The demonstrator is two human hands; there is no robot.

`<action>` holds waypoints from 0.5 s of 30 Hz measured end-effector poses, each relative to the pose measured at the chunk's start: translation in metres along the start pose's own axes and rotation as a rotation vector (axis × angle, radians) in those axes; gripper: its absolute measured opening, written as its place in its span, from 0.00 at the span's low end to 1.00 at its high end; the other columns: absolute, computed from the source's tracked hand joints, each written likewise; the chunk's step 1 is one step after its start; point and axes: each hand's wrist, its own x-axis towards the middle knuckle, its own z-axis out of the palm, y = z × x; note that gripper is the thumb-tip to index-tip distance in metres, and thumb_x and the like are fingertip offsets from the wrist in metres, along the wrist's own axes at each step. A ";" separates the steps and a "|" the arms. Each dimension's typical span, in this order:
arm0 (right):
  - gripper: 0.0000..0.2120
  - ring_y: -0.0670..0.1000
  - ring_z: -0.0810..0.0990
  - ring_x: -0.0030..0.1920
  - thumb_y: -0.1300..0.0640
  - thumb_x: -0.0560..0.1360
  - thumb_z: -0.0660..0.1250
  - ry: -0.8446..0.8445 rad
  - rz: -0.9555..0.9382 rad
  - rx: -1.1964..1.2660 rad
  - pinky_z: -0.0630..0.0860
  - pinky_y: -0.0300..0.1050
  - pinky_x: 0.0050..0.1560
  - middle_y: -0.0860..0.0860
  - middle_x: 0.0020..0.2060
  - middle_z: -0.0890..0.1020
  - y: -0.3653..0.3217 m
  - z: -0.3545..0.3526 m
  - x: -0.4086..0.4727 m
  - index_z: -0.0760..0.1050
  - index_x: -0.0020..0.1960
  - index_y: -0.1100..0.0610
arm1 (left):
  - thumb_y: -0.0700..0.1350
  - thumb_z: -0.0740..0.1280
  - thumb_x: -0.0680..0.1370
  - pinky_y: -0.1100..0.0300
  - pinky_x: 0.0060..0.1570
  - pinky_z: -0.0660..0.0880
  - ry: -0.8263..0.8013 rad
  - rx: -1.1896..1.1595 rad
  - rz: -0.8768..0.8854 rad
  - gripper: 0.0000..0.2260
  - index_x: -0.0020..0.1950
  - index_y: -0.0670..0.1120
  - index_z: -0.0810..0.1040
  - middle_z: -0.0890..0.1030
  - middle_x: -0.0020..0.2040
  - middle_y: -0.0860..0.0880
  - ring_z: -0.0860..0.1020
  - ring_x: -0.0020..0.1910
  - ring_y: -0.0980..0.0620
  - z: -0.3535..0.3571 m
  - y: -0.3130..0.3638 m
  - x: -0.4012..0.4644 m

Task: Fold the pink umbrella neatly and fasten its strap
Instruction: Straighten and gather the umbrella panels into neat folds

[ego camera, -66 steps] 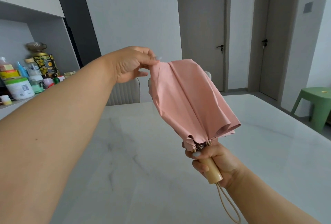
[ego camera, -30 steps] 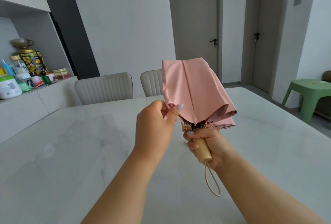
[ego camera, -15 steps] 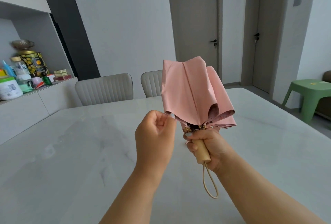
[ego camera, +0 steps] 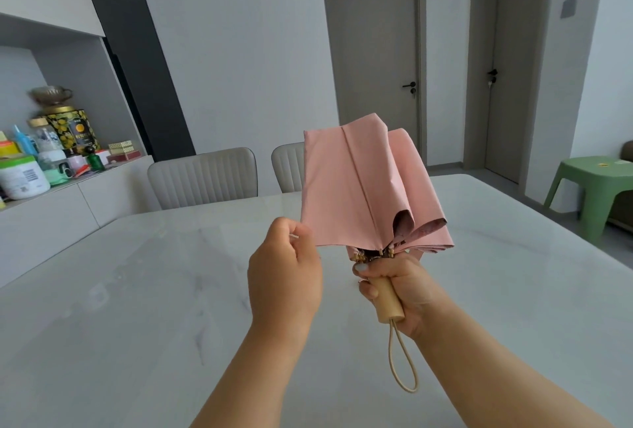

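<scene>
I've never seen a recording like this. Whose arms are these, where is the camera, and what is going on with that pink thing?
No machine here: these are a person's own arms, filmed by a camera worn on the head, looking forward and down. The right hand grips the wooden handle of a pink umbrella, held above a white marble table. The left hand pinches the edge of one fabric panel, pulling it flat to fold it. A cord loop dangles from the handle. Chairs stand behind the table.

Matt pink cloth umbrella (ego camera: 356, 187), wooden handle (ego camera: 388, 301)
</scene>
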 end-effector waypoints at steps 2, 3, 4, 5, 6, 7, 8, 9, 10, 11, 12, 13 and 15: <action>0.14 0.51 0.70 0.31 0.73 0.60 0.67 -0.010 -0.006 -0.032 0.68 0.38 0.22 0.58 0.39 0.77 0.001 0.001 0.000 0.75 0.45 0.65 | 0.47 0.59 0.77 0.53 0.44 0.73 0.036 0.050 -0.029 0.08 0.54 0.48 0.73 0.79 0.43 0.53 0.78 0.45 0.47 -0.005 0.012 0.014; 0.15 0.51 0.70 0.31 0.72 0.59 0.67 -0.010 -0.008 -0.044 0.68 0.39 0.23 0.58 0.40 0.77 0.002 0.000 0.000 0.75 0.46 0.65 | 0.50 0.59 0.78 0.56 0.44 0.69 0.049 0.091 -0.038 0.11 0.57 0.47 0.72 0.78 0.45 0.53 0.76 0.46 0.48 -0.006 0.020 0.026; 0.15 0.51 0.70 0.31 0.72 0.59 0.67 -0.010 -0.010 -0.053 0.68 0.39 0.23 0.58 0.40 0.77 0.002 0.000 0.001 0.75 0.46 0.65 | 0.54 0.59 0.79 0.57 0.43 0.67 0.030 0.143 -0.045 0.15 0.59 0.45 0.72 0.78 0.47 0.51 0.74 0.47 0.48 -0.004 0.027 0.039; 0.15 0.51 0.69 0.31 0.72 0.60 0.67 -0.012 -0.011 -0.058 0.68 0.39 0.23 0.58 0.40 0.77 0.003 0.000 0.001 0.75 0.46 0.65 | 0.57 0.58 0.79 0.57 0.42 0.65 -0.005 0.212 -0.048 0.19 0.60 0.43 0.72 0.78 0.48 0.48 0.74 0.46 0.46 -0.001 0.033 0.053; 0.14 0.51 0.70 0.31 0.73 0.60 0.67 -0.013 -0.013 -0.060 0.68 0.39 0.23 0.58 0.40 0.77 0.003 0.000 0.001 0.75 0.46 0.65 | 0.59 0.58 0.79 0.56 0.38 0.64 -0.038 0.277 -0.038 0.22 0.58 0.41 0.73 0.78 0.46 0.43 0.75 0.45 0.43 0.004 0.037 0.066; 0.13 0.51 0.70 0.31 0.73 0.61 0.66 -0.014 -0.015 -0.059 0.68 0.39 0.23 0.58 0.39 0.77 0.003 0.000 0.000 0.75 0.45 0.65 | 0.58 0.59 0.79 0.56 0.33 0.62 -0.062 0.325 -0.009 0.21 0.53 0.39 0.75 0.77 0.42 0.41 0.76 0.43 0.39 0.010 0.037 0.076; 0.12 0.51 0.70 0.31 0.74 0.62 0.66 -0.015 -0.017 -0.053 0.68 0.39 0.23 0.58 0.39 0.77 0.003 0.000 0.000 0.75 0.44 0.65 | 0.53 0.60 0.79 0.56 0.29 0.59 -0.073 0.359 0.026 0.17 0.45 0.39 0.75 0.74 0.37 0.40 0.74 0.40 0.36 0.015 0.035 0.083; 0.12 0.51 0.69 0.30 0.74 0.62 0.66 -0.015 -0.016 -0.041 0.68 0.39 0.22 0.57 0.38 0.77 0.003 0.000 0.000 0.75 0.43 0.65 | 0.47 0.60 0.78 0.57 0.27 0.55 -0.072 0.385 0.057 0.13 0.37 0.41 0.71 0.69 0.31 0.42 0.70 0.35 0.37 0.018 0.031 0.086; 0.11 0.51 0.69 0.30 0.74 0.61 0.66 -0.014 -0.013 -0.025 0.67 0.38 0.22 0.57 0.37 0.77 0.002 0.000 0.000 0.75 0.42 0.65 | 0.43 0.59 0.78 0.57 0.26 0.54 -0.059 0.405 0.074 0.13 0.33 0.42 0.67 0.66 0.29 0.45 0.68 0.34 0.40 0.018 0.026 0.087; 0.12 0.51 0.69 0.29 0.73 0.60 0.67 -0.014 -0.009 -0.009 0.67 0.38 0.22 0.56 0.36 0.77 0.001 0.000 0.000 0.75 0.41 0.65 | 0.42 0.59 0.79 0.56 0.27 0.56 -0.043 0.409 0.083 0.14 0.34 0.42 0.67 0.68 0.30 0.47 0.69 0.34 0.42 0.016 0.021 0.088; 0.12 0.51 0.69 0.28 0.73 0.59 0.67 -0.018 -0.006 -0.002 0.67 0.38 0.21 0.56 0.36 0.77 0.001 -0.001 0.000 0.74 0.42 0.65 | 0.43 0.59 0.80 0.56 0.29 0.59 -0.035 0.409 0.082 0.13 0.36 0.42 0.70 0.72 0.33 0.47 0.71 0.36 0.42 0.015 0.013 0.088; 0.13 0.50 0.69 0.26 0.73 0.59 0.67 -0.027 -0.001 -0.008 0.68 0.38 0.21 0.57 0.35 0.77 0.000 -0.001 0.000 0.74 0.42 0.65 | 0.44 0.58 0.81 0.56 0.32 0.62 -0.040 0.418 0.085 0.13 0.39 0.41 0.73 0.75 0.36 0.45 0.74 0.39 0.41 0.014 0.006 0.087; 0.11 0.50 0.68 0.25 0.72 0.59 0.67 -0.055 0.004 -0.045 0.68 0.38 0.22 0.57 0.35 0.77 0.001 0.001 -0.001 0.74 0.41 0.65 | 0.44 0.58 0.81 0.55 0.32 0.63 -0.103 0.438 0.068 0.13 0.39 0.42 0.73 0.79 0.41 0.41 0.77 0.44 0.38 0.012 -0.008 0.085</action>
